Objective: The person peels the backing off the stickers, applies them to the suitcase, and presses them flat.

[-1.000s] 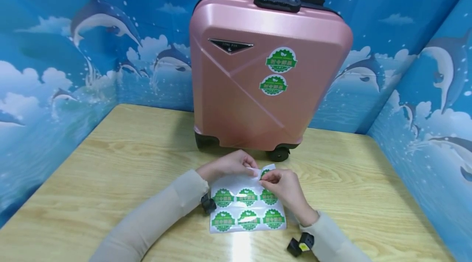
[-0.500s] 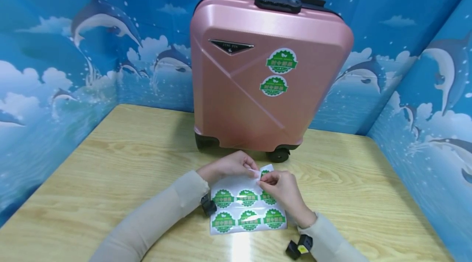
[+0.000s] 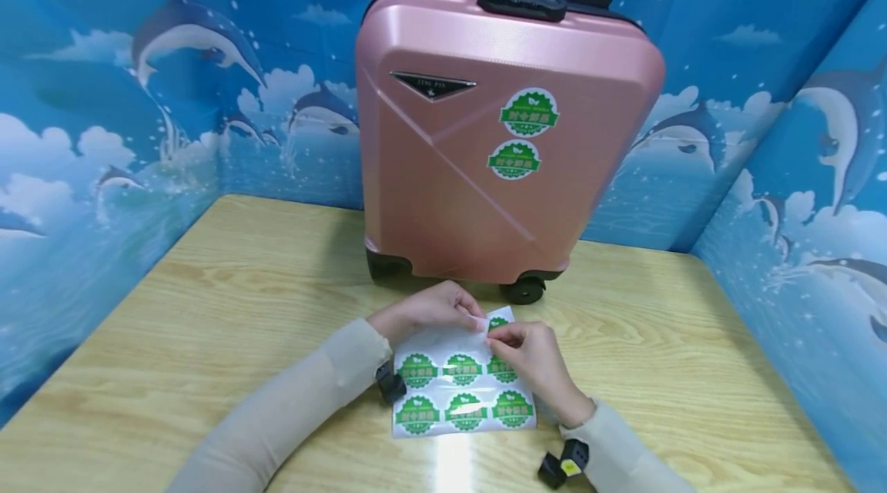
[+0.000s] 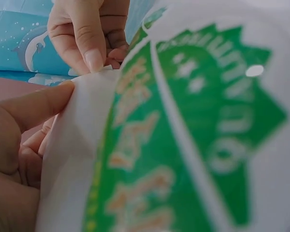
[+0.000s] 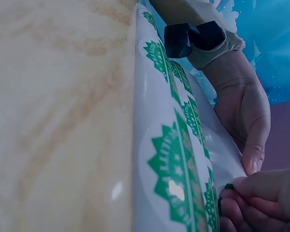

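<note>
A white sheet [image 3: 433,340] of round green stickers lies on the table, its far edge lifted. My left hand [image 3: 438,308] pinches that far edge between thumb and fingers; the left wrist view shows the thumb [image 4: 43,104] pressing the white paper [image 4: 82,130]. Close beside it, my right hand [image 3: 537,358] pinches at the top right sticker [image 3: 497,321], thumb against curled fingers. A small green bit [image 5: 229,186] shows at the right fingertips in the right wrist view. Two rows of stickers show on the near part of the sheet, and the upper row's left part is bare.
A pink suitcase [image 3: 443,216] stands upright behind the hands, with two green stickers [image 3: 529,113] on its front. Its black wheel [image 3: 523,291] is close behind the sheet. Dolphin-printed blue curtains [image 3: 291,38] enclose the wooden table [image 3: 229,308] at the back and sides.
The lifted top right corner of the sheet tilts slightly differently and the right fingers have shifted a little leftward. Both hands keep their pinch; the suitcase stays put.
</note>
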`<act>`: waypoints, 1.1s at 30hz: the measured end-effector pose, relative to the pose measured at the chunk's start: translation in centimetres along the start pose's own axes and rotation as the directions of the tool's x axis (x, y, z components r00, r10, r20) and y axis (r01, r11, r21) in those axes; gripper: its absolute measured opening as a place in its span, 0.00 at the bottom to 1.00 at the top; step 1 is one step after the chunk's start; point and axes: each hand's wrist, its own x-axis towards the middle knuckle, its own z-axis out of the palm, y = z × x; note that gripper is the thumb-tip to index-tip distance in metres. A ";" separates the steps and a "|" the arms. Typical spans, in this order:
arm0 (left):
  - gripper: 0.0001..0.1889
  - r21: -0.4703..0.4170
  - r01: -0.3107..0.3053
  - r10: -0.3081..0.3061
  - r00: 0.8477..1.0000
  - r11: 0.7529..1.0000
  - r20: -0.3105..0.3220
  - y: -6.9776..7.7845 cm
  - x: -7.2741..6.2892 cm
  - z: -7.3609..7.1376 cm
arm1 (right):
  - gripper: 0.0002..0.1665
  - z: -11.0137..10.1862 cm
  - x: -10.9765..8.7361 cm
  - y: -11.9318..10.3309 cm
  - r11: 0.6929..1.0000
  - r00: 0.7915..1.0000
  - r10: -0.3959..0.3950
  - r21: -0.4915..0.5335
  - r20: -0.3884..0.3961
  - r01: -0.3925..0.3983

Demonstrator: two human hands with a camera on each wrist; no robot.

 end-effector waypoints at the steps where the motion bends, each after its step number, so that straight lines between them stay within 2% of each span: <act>1: 0.06 0.003 0.003 -0.003 1.000 1.000 0.000 0.0 0.0 0.0 | 0.03 0.0 0.0 0.0 1.000 1.000 0.000 0.003 -0.004 0.000; 9: 0.05 0.034 0.015 -0.014 1.000 0.999 -0.004 0.1 0.0 -0.5 | 0.03 -0.5 0.2 0.1 0.999 1.000 0.026 0.021 0.006 -0.026; 16: 0.06 0.069 -0.020 0.022 0.999 0.997 -0.024 0.9 -0.3 -0.7 | 0.02 -1.6 0.1 0.5 0.997 0.998 0.055 0.054 0.030 -0.057; 21: 0.06 0.095 -0.007 0.012 0.999 0.995 -0.051 1.1 -0.5 -1.0 | 0.02 -1.7 0.2 0.5 0.993 0.995 0.088 0.071 0.036 -0.090; 24: 0.07 0.108 0.004 0.002 0.998 0.994 -0.057 1.0 -0.4 -1.2 | 0.03 -1.8 0.0 0.5 0.984 0.991 0.127 0.122 0.042 -0.132; 27: 0.07 0.125 0.009 -0.001 0.998 0.992 -0.062 0.9 -0.4 -1.2 | 0.06 -1.8 -0.2 0.5 0.963 0.986 0.151 0.215 0.065 -0.161; 30: 0.07 0.141 0.011 -0.001 0.997 0.990 -0.073 0.7 -0.5 -1.3 | 0.09 -1.9 -0.3 0.5 0.942 0.986 0.140 0.296 0.086 -0.160; 33: 0.07 0.141 0.018 -0.007 0.997 0.990 -0.080 0.5 -0.5 -1.5 | 0.10 -2.0 -0.4 0.5 0.935 0.989 0.120 0.324 0.091 -0.143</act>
